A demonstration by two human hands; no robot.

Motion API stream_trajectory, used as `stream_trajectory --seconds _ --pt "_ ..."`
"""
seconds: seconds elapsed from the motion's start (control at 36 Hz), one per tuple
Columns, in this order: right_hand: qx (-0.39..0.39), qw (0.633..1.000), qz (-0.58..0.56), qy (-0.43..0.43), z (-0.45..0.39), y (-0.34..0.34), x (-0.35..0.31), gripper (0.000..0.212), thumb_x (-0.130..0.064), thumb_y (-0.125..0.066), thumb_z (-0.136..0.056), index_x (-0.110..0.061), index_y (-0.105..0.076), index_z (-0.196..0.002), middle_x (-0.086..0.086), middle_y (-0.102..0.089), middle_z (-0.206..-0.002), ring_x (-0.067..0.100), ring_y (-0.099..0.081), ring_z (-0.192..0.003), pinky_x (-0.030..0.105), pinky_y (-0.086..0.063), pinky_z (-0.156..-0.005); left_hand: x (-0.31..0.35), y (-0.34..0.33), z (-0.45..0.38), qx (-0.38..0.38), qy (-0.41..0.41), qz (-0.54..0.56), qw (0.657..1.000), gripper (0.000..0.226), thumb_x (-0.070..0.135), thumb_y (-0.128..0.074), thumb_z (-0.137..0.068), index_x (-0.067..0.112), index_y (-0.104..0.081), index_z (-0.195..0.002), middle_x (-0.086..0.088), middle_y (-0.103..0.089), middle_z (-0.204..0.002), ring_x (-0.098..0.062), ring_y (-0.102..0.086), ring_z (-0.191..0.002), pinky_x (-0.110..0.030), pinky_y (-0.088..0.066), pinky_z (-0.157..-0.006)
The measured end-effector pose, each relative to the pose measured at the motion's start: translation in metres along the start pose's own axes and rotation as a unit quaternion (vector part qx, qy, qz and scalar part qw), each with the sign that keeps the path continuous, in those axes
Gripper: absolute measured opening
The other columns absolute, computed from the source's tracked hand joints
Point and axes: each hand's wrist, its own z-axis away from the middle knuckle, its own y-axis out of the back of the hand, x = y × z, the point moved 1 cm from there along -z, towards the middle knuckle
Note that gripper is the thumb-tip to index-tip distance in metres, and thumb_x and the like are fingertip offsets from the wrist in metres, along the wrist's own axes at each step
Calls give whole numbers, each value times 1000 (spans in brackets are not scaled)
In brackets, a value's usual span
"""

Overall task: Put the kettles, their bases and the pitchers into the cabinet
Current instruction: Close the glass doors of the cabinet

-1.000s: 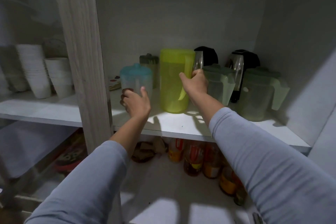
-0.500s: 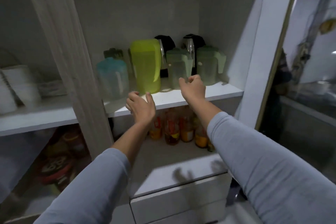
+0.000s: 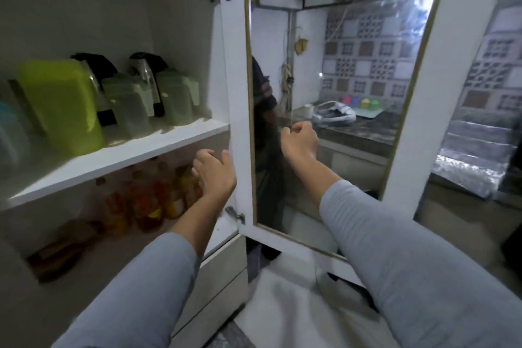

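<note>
The cabinet (image 3: 113, 8) stands open, its glass-paned door (image 3: 324, 93) swung out to the right, and the view has turned toward that door from the shelf it faced a second ago. Both hands have come off the lime-green pitcher (image 3: 65, 104) and drawn back out of the cabinet. That suggests the placing is finished for what sits here and the next concern is likely the door, or another item elsewhere.

On the white shelf (image 3: 127, 147) I count, from large to small: one lime-green pitcher at the left; two pale green pitchers (image 3: 127, 107) side by side to its right, the further one (image 3: 176, 99) near the cabinet's side wall; two kettles with black handles, one (image 3: 97, 70) behind the first pale pitcher and one (image 3: 144, 68) behind the second. A blue-lidded pitcher (image 3: 8, 133) is cut off at the left edge. Bases cannot be made out. Below the shelf stands a blurred row of bottles (image 3: 147, 195), too smeared to count.

The left hand (image 3: 216, 175) hangs in front of the shelf edge, fingers loosely spread, holding nothing. The right hand (image 3: 300, 140) is before the door glass, fingers curled inward; whether it pinches anything I cannot tell.
</note>
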Motion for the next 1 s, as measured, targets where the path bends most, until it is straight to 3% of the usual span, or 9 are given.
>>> stream_trajectory --seconds 0.17,0.28,0.44,0.61,0.75,0.92,1.0 --pt "86 996 20 -22 -7 67 27 27 -22 -53 -92 -11 -55 -116 9 -59 -120 24 -57 -106 22 -35 -75 28 -54 37 -61 -37 9 997 34 33 -45 -97 11 -42 -123 -11 -45 -132 -26 -43 -122 -35 -40 -97" --pt "136 990 37 -28 -19 122 50 20 -23 -52 -91 -12 -56 -108 8 -61 -117 24 -58 -102 27 -40 -76 55 -101 69 -112 -45 28 992 37 33 -46 -97 8 -43 -123 -13 -48 -131 -30 -44 -123 -43 -42 -103" --pt "157 986 55 -32 -39 190 77 24 -20 -49 -92 -11 -53 -114 7 -55 -121 20 -50 -91 26 -36 -75 89 -161 112 -158 -49 54 985 39 34 -46 -95 6 -46 -123 -14 -53 -125 -32 -50 -119 -41 -43 -101" --pt "170 983 54 -33 -66 243 96 27 -22 -50 -91 -11 -51 -116 8 -56 -123 25 -57 -104 33 -46 -83 124 -208 152 -215 -64 41 974 47 33 -41 -98 6 -41 -137 -13 -49 -138 -30 -47 -127 -38 -37 -105" --pt "147 985 69 -50 -93 270 108 34 -21 -54 -91 -11 -46 -123 8 -46 -132 27 -53 -113 31 -43 -85 141 -240 176 -235 -84 16 968 50 33 -37 -101 8 -36 -144 -11 -41 -148 -28 -39 -136 -37 -31 -111" --pt "62 994 78 -47 -121 282 118 62 -21 -55 -90 -15 -27 -145 10 -38 -147 30 -44 -129 39 -43 -104 147 -268 189 -235 -72 -6 969 51 34 -33 -102 13 -28 -149 -7 -31 -154 -26 -31 -143 -38 -26 -115" --pt "30 996 72 -45 -126 281 121 72 -25 -56 -88 -17 -20 -149 11 -38 -148 31 -44 -131 44 -42 -106 149 -276 194 -245 -71 -19 967 52 34 -32 -102 13 -25 -150 -7 -29 -156 -25 -29 -143 -38 -25 -116"
